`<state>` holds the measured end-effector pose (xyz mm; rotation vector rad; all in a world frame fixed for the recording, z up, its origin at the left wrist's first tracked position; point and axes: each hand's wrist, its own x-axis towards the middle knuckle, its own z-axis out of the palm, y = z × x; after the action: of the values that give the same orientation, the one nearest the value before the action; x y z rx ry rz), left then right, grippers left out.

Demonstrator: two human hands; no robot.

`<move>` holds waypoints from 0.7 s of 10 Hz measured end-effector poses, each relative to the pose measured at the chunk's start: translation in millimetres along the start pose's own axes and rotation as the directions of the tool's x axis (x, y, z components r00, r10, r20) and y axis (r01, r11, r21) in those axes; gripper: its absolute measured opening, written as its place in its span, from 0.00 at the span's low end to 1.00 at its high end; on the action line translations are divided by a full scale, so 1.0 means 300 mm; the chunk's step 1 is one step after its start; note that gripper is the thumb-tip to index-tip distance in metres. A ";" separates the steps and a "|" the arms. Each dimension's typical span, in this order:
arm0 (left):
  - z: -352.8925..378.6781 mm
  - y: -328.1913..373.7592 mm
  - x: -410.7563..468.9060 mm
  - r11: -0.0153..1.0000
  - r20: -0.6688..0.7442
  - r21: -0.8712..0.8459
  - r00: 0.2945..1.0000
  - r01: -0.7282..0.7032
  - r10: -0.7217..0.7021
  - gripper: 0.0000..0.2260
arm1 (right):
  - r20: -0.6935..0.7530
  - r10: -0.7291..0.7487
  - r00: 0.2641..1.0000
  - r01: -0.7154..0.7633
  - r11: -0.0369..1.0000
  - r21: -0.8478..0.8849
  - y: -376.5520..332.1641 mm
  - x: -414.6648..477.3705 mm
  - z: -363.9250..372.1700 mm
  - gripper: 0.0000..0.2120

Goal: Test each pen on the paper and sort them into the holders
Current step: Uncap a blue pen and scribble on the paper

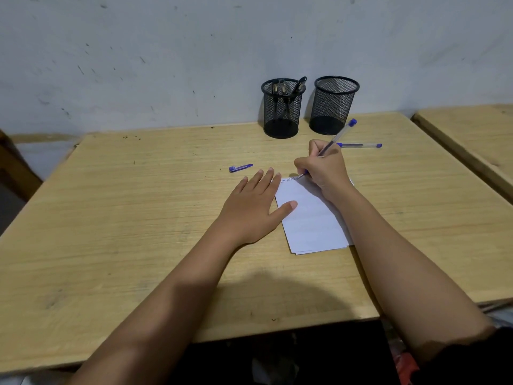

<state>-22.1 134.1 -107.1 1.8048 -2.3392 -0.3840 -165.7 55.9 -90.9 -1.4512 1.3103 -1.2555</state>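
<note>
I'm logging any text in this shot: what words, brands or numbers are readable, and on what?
Blue handwriting along the top edge of the paper, at the tip of the pen in the right hand: too small to read.
On the loose pen, pen cap, left holder and right holder: no print can be made out.

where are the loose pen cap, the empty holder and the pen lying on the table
loose pen cap (240, 168), head view, middle of the blue cap
empty holder (331, 109), head view, front of its mesh wall
pen lying on the table (361, 145), head view, middle of its clear barrel
</note>
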 end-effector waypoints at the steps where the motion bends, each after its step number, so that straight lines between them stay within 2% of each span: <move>1: 0.000 0.000 -0.002 1.000 0.002 -0.003 1.000 -0.002 0.002 0.30 | -0.020 -0.004 1.000 0.005 1.000 0.028 0.000 -0.005 0.001 0.15; 5: 0.002 -0.004 0.005 1.000 -0.026 -0.015 1.000 -0.007 0.006 0.30 | -0.032 0.002 0.999 -0.002 1.000 0.009 -0.006 -0.002 -0.002 0.17; 6: 0.004 -0.006 0.003 0.997 -0.053 -0.068 0.998 -0.018 0.014 0.30 | -0.066 0.049 0.997 -0.038 0.986 0.165 -0.004 -0.007 -0.012 0.19; 7: -0.001 -0.010 0.002 0.991 -0.092 -0.131 0.995 -0.039 0.027 0.31 | -0.036 0.059 0.998 -0.048 0.965 0.258 -0.011 -0.022 -0.021 0.16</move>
<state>-19.3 132.7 -107.9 1.6852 -2.2242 -0.4328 -171.0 63.4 -87.6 -1.2041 1.1574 -1.3722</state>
